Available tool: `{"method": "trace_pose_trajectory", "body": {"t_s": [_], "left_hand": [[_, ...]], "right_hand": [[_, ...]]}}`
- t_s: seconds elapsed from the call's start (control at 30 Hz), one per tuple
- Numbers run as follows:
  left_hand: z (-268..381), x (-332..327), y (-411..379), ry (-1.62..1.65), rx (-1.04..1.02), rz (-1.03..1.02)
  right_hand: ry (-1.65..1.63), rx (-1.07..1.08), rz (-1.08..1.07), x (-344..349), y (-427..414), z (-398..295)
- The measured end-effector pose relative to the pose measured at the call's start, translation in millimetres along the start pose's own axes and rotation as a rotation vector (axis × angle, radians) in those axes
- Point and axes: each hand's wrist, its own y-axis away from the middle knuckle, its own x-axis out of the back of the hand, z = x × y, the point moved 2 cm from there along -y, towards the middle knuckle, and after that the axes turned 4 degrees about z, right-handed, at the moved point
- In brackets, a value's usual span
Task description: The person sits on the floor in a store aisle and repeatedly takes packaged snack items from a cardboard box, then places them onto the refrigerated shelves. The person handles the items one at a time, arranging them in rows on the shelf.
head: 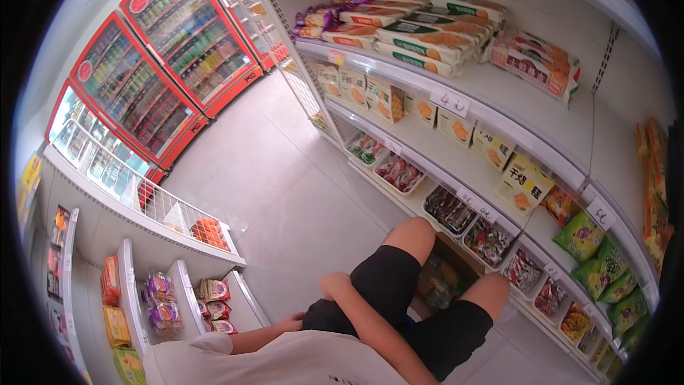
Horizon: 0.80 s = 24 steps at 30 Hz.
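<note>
My left hand (pixel 291 322) lies against the hip of my black shorts (pixel 374 289), its fingertips partly hidden by the cloth. My right forearm crosses over my lap, and my right hand (pixel 335 284) is curled beside my left thigh; whatever may be inside it cannot be seen. Between my bent knees stands an open cardboard box (pixel 467 262) with plastic-wrapped goods (pixel 441 283) in it. Just beyond the knees, the bottom shelf bears white trays of small wrapped items, among them a tray of dark packets (pixel 450 209) and a tray of mixed packets (pixel 487 240).
Above the trays, shelves carry boxed snacks (pixel 523 184), green snack bags (pixel 580 235) and long bread packs (pixel 438 37). Red-framed drink coolers (pixel 187 37) stand across the tiled floor (pixel 288 171). On the left are a white wire-fronted unit (pixel 144 203) and shelves with packaged pastries (pixel 163 302).
</note>
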Motion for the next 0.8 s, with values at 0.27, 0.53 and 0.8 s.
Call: {"method": "trace_pose_trajectory", "body": {"t_s": [0.27, 0.53, 0.8], "left_hand": [[18.1, 17.0, -12.3, -0.258, -0.023, -0.133], [126.3, -0.3, 38.0, -0.962, -0.108, -0.031], [175.3, 24.8, 95.4, -1.519, -0.133, 0.119]], "right_hand": [[-0.081, 0.031, -0.016, 0.5, -3.1, -3.4], [-0.058, -0.003, 0.059, 11.3, 13.5, 8.6], [-0.091, -0.012, 0.186, -7.1, 21.6, 18.2]]}}
